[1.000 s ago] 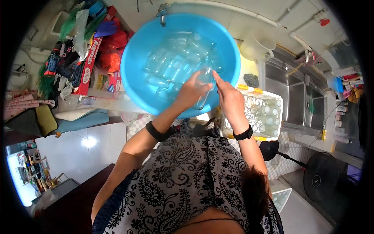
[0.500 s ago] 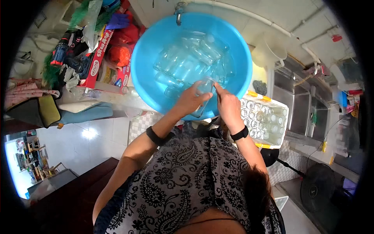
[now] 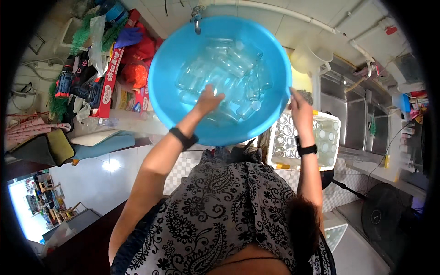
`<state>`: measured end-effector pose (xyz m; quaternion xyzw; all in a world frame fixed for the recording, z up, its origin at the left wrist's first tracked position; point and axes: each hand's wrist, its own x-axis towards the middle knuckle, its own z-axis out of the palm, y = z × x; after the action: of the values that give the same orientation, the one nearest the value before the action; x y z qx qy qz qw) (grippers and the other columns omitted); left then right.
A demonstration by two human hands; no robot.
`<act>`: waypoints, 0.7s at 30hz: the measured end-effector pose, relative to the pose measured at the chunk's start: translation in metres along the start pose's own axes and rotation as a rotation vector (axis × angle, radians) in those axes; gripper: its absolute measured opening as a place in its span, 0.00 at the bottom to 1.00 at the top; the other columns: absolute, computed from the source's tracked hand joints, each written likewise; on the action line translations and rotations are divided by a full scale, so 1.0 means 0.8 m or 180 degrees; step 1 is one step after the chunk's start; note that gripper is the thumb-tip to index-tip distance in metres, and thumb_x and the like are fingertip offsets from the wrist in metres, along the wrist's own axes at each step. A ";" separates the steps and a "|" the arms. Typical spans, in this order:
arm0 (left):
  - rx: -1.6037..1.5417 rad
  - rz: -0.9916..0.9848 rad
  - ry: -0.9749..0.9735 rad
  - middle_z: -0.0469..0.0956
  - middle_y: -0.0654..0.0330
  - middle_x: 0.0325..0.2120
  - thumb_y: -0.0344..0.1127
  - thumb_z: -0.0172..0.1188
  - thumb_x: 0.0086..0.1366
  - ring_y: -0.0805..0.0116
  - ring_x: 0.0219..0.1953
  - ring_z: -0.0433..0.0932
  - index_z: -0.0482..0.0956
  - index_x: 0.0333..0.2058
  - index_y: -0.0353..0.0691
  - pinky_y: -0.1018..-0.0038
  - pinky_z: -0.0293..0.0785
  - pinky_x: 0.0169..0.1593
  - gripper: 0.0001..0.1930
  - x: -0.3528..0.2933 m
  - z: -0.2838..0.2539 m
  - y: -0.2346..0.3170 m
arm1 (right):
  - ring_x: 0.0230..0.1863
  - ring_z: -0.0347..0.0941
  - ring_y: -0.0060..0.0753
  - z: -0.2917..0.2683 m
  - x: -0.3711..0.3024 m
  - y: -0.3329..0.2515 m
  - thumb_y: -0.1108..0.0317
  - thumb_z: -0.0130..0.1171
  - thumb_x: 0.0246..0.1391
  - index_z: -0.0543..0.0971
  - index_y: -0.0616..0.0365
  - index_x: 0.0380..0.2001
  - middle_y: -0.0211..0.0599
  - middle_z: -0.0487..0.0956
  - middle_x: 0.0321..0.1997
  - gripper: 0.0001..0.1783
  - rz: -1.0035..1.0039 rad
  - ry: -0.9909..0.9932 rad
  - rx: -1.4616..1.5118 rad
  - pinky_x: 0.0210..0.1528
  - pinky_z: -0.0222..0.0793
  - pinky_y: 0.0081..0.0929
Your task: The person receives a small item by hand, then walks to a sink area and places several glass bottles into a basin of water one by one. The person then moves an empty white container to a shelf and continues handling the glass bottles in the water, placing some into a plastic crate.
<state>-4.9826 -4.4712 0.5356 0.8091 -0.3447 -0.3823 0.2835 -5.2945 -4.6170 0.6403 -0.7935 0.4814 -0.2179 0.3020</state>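
A big round blue basin [image 3: 158, 68] holds water and several clear glass bottles [image 3: 229, 66], piled mostly on their sides. Over its near left part is my left hand [image 3: 209, 100], fingers apart, with nothing seen in it; its fingertips are close to the bottles. One bottle [image 3: 249, 110] lies tilted to the right of that hand. My right hand [image 3: 301, 112] is at the basin's right rim, above a white crate [image 3: 337, 137] of upright glass bottles. Its fingers are drawn together near the rim; whatever they hold, if anything, is too small to make out.
A metal tap [image 3: 197, 20] juts over the basin's far edge. Boxes, red bags and tools crowd the left counter, including a red box [image 3: 110, 85]. At right are a translucent jug [image 3: 311, 57], a dark scouring pad [image 3: 303, 96], a steel sink [image 3: 353, 105] and a black fan [image 3: 380, 213].
My hands have parted. The bottle they held is let go into the basin. My left hand has moved left over the bottles, my right hand right to the rim.
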 end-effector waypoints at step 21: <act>0.0589 0.2059 0.0915 0.77 0.45 0.47 0.34 0.66 0.56 0.45 0.52 0.75 0.77 0.52 0.37 0.58 0.71 0.57 0.24 0.016 0.066 0.049 | 0.44 0.81 0.54 -0.085 -0.087 0.216 0.53 0.72 0.46 0.81 0.53 0.48 0.47 0.82 0.42 0.27 0.1053 0.0289 -0.2224 0.44 0.77 0.46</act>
<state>-5.0330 -4.5149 0.5295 0.7260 -0.5725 -0.1224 0.3608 -5.4779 -4.6338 0.5664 -0.7497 0.6610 -0.0241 0.0230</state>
